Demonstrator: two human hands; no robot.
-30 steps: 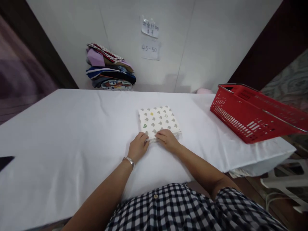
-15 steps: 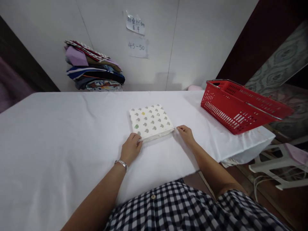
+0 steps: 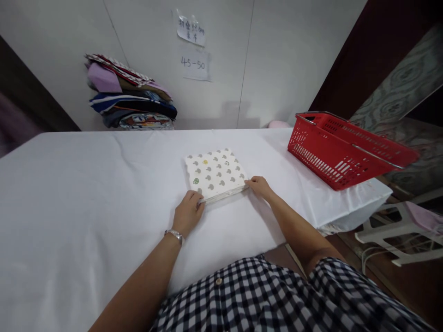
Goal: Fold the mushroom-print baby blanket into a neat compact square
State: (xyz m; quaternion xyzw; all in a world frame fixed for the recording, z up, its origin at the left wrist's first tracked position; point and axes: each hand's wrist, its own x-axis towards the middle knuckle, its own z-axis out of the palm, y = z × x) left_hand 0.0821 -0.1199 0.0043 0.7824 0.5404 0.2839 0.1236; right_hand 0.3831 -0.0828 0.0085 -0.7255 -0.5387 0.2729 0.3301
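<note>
Head view: a folded cloth (image 3: 215,172), white with grey spots, is seen lying flat near the middle of a bench (image 3: 86,184) that is covered by a white sheet. The near edge of the cloth is touched at both corners. The left hand (image 3: 188,213) is laid at the near left corner, fingers curled against the edge, with a metal bracelet (image 3: 175,235) worn at the wrist. The right hand (image 3: 259,186) is set at the near right corner, fingertips pressed to the edge of the fold. Whether the cloth is pinched or only touched by either hand cannot be told; nothing is lifted off the sheet.

A red basket (image 3: 341,150) with metal handles is placed at the right end of the bench, well apart from the cloth, and is tilted over the edge. A stack of folded clothes (image 3: 129,101), in purple, blue and patterned layers, is piled at the far left against the wall. Two paper notes (image 3: 193,48) are stuck to the wall above, the lower one marked "45-50". A small pink thing (image 3: 278,124) is partly seen at the far edge, behind the basket. A checked shirt (image 3: 263,299) is worn by the person, visible at the bottom.
</note>
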